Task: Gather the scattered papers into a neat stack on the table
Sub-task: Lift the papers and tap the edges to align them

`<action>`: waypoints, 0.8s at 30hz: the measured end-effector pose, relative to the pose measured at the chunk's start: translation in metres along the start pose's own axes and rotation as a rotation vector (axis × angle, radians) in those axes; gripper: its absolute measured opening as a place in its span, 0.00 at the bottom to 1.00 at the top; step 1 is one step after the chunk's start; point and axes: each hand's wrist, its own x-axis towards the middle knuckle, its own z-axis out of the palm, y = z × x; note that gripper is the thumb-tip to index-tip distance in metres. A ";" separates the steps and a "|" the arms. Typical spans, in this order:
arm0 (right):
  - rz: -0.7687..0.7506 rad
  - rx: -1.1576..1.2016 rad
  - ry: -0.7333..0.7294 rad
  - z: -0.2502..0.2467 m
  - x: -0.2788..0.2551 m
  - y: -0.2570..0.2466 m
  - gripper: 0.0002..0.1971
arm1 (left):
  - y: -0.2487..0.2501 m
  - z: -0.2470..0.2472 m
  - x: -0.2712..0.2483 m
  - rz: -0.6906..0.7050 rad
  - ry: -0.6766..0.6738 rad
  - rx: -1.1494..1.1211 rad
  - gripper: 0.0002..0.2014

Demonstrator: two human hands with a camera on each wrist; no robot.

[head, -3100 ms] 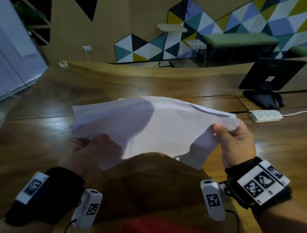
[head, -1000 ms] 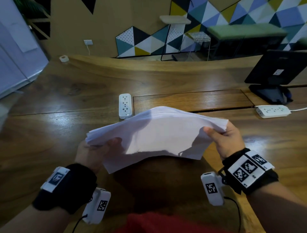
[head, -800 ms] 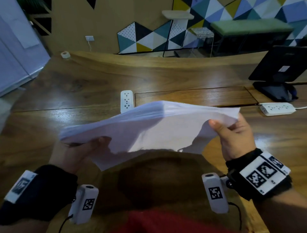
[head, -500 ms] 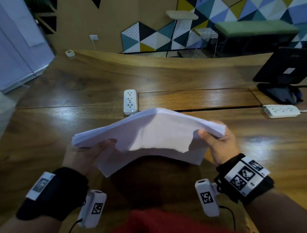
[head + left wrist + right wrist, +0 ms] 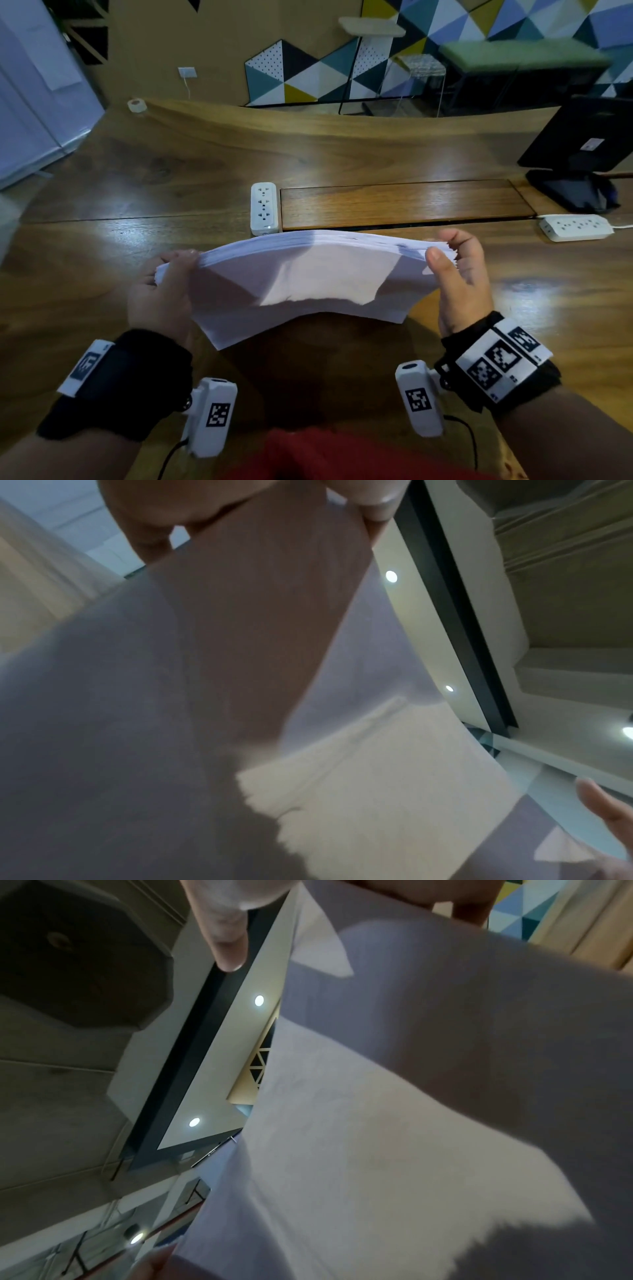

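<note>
A sheaf of white papers (image 5: 308,274) is held upright above the wooden table (image 5: 102,281), its top edges bowed into an arch, its lower sheets uneven. My left hand (image 5: 164,291) grips the sheaf's left end and my right hand (image 5: 459,274) grips its right end, thumb on the near face. In the left wrist view the papers (image 5: 240,696) fill the frame below my fingers (image 5: 373,504). The right wrist view shows the papers (image 5: 428,1110) with my thumb (image 5: 229,934) beside them.
A white power strip (image 5: 263,207) lies just beyond the papers beside an inset wooden panel (image 5: 404,204). A second power strip (image 5: 575,226) and a black monitor (image 5: 582,144) stand at the right. A tape roll (image 5: 137,105) sits at the far left edge.
The sheaf has been turned more upright and its top edges drawn level. My left hand has shifted from under the papers to gripping their left end.
</note>
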 end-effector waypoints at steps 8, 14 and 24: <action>0.008 -0.033 0.118 0.007 0.014 -0.003 0.14 | -0.006 -0.008 0.016 -0.195 -0.017 -0.079 0.13; 0.102 -0.088 0.124 0.004 0.017 -0.004 0.13 | -0.011 -0.012 0.022 -0.251 -0.030 -0.025 0.15; 0.149 -0.222 0.162 0.007 0.020 -0.010 0.08 | 0.013 -0.012 -0.003 0.010 -0.306 0.416 0.12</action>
